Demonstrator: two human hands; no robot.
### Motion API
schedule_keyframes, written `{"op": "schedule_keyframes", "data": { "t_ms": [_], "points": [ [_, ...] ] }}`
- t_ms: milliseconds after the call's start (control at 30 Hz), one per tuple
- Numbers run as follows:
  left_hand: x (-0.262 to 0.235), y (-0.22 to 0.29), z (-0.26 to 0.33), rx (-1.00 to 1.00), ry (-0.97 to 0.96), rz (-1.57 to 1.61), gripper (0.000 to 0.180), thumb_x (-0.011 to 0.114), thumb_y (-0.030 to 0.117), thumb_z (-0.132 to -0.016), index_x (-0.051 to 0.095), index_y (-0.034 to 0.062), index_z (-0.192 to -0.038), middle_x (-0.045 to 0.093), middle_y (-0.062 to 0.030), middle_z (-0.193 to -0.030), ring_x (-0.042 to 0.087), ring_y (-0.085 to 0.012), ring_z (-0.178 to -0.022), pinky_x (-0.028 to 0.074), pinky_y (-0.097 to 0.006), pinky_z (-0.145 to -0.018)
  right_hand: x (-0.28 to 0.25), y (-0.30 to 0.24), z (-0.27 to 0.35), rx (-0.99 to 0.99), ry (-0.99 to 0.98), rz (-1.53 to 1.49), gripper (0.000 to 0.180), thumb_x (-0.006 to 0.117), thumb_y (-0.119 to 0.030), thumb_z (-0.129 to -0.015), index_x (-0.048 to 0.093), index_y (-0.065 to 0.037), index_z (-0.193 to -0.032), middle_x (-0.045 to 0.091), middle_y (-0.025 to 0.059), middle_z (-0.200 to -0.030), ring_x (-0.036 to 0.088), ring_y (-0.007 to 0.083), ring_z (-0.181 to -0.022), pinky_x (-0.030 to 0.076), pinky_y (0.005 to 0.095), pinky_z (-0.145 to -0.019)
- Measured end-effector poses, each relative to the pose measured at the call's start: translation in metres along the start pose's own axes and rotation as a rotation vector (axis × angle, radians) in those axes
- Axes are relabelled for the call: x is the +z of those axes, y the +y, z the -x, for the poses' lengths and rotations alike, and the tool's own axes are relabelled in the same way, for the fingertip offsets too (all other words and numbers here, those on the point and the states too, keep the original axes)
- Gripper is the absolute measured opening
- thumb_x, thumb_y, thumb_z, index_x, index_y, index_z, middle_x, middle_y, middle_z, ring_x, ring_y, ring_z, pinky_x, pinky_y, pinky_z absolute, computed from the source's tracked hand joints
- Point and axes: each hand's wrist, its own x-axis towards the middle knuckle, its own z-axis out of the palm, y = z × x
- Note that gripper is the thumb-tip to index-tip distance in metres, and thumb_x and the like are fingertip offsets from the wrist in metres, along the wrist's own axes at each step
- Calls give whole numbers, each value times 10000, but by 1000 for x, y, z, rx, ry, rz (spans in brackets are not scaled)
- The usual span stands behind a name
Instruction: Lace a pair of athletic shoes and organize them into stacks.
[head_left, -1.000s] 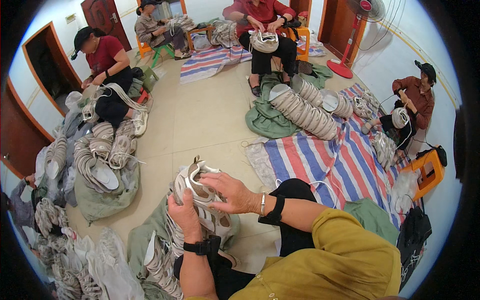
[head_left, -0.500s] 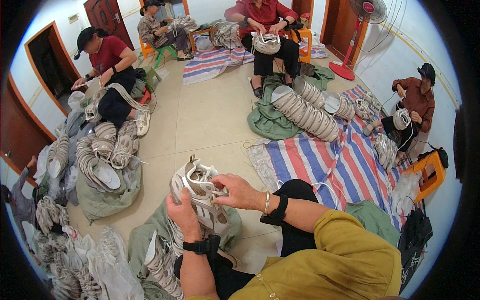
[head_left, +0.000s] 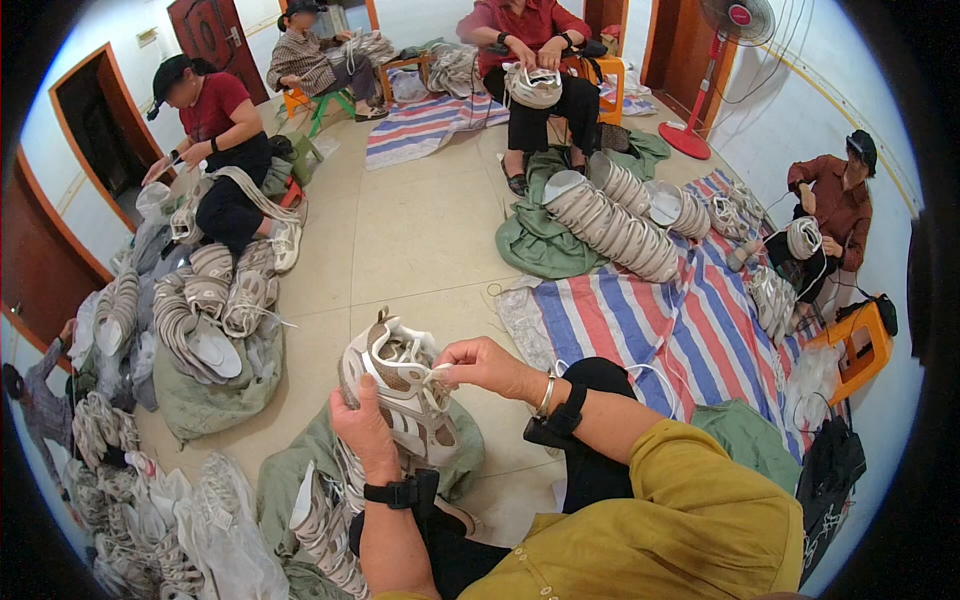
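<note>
Left hand point(head_left: 368, 432) grips shoe upper point(head_left: 400, 385) from below-left, right hand point(head_left: 487, 364) touches it from the right, pinching lace point(head_left: 437, 373) at its top. Stack of uppers point(head_left: 325, 520) lies on cloth point(head_left: 290, 480) just below-left of left hand. Striped mat point(head_left: 650, 330) right of right hand, row of uppers point(head_left: 610, 215) on it beyond. Another pile point(head_left: 205, 310) far left of both hands.

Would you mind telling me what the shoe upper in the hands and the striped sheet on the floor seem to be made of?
The shoe upper looks like matte beige mesh fabric with smooth white synthetic overlays, judging by its cut-out panels; the exact material is unclear. The striped sheet appears to be woven plastic tarpaulin: blue, red and white bands, slight sheen, soft creases.
</note>
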Motion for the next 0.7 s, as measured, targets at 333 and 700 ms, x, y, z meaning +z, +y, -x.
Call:
{"op": "schedule_keyframes", "data": {
  "t_ms": [333,700],
  "points": [
    [-4,-13,-5,-177,-24,169,352,663,286,-854,578,-33,-977,606,-52,-910,517,-109,-785,438,-259,-725,-1,-1,-5,-136,223,30,164,633,-65,-809,618,-28,-968,606,55,-1028,569,98,-870,480,245,-771],
    [-7,-27,-10,-320,-158,308,361,601,304,-902,581,-40,-1010,620,-65,-944,554,-110,-810,450,-254,-751,-1,-2,-5,-206,487,267,178,621,-86,-832,610,-14,-994,567,66,-1123,566,117,-952,485,270,-811]
  ]
}}
